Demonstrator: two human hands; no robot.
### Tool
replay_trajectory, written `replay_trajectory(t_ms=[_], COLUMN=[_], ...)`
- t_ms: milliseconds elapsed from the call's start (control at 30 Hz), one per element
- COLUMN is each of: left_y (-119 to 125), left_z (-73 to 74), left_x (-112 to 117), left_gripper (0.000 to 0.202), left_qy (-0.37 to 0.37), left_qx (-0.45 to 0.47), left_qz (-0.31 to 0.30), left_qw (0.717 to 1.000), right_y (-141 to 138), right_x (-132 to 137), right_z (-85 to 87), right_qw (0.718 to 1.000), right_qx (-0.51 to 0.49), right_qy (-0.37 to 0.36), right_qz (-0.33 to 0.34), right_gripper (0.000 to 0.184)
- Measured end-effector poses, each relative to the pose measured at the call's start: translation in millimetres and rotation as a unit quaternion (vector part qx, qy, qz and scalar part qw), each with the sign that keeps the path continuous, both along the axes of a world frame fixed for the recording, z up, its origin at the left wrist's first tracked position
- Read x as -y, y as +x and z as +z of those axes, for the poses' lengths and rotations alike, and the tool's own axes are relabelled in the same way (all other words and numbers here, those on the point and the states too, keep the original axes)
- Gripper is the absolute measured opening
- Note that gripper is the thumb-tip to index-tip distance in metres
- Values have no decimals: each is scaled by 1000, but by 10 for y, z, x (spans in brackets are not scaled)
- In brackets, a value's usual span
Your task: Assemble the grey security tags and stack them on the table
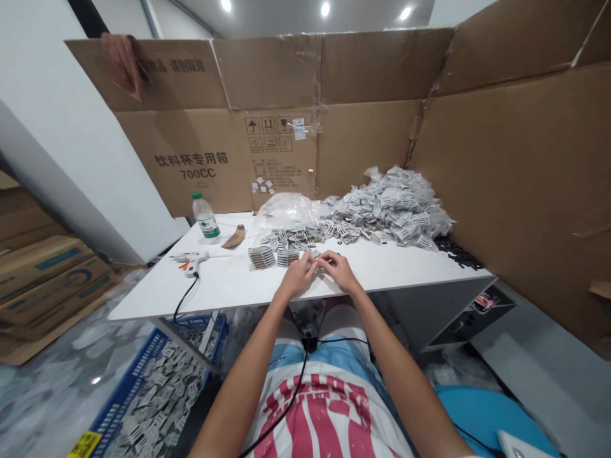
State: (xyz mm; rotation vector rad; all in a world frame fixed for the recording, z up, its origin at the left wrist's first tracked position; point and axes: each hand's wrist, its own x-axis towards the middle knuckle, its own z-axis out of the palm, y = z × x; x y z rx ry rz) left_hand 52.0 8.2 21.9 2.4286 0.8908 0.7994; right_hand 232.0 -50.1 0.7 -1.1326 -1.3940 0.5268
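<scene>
My left hand (300, 275) and my right hand (337, 267) meet at the near edge of the white table (229, 283). Their fingers are pinched together around a small pale piece (319, 266) that is too small to name. Just beyond them lie two short stacks of flat metal-coloured tags (273, 256). Behind those spreads a loose scatter of the same tags (305, 234), and farther right rises a big heap of tags in clear bags (394, 207).
A glue gun (191, 259) with a black cord lies on the table's left part, beside a water bottle (205, 217). Cardboard walls (372, 114) enclose the back and right. A blue crate (157, 388) of tags sits on the floor at lower left.
</scene>
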Motion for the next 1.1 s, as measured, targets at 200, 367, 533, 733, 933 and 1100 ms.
replay_trajectory(t_ms=[200, 367, 533, 733, 933, 1100], left_y=[13, 4, 2, 6, 1, 1], left_z=[-4, 5, 7, 9, -11, -18], left_x=[-3, -4, -14, -14, -29, -36], left_gripper=[30, 29, 27, 33, 39, 40], left_qy=[7, 15, 24, 22, 36, 40], left_qx=[-16, -16, -7, -27, -41, -40], left_qz=[13, 12, 19, 31, 34, 31], left_qw=[1000, 1000, 1000, 999, 998, 998], right_y=[27, 59, 89, 128, 141, 145], right_x=[-48, -129, -177, -204, -204, -213], right_z=[-68, -177, -231, -277, -269, -283], right_qw=[1000, 993, 988, 988, 987, 985], right_qx=[-24, -105, -128, -101, -75, -111], right_qy=[-2, -10, -11, -10, -8, -5], right_qz=[-18, -55, -80, -121, -139, -131], right_gripper=[32, 34, 34, 29, 28, 26])
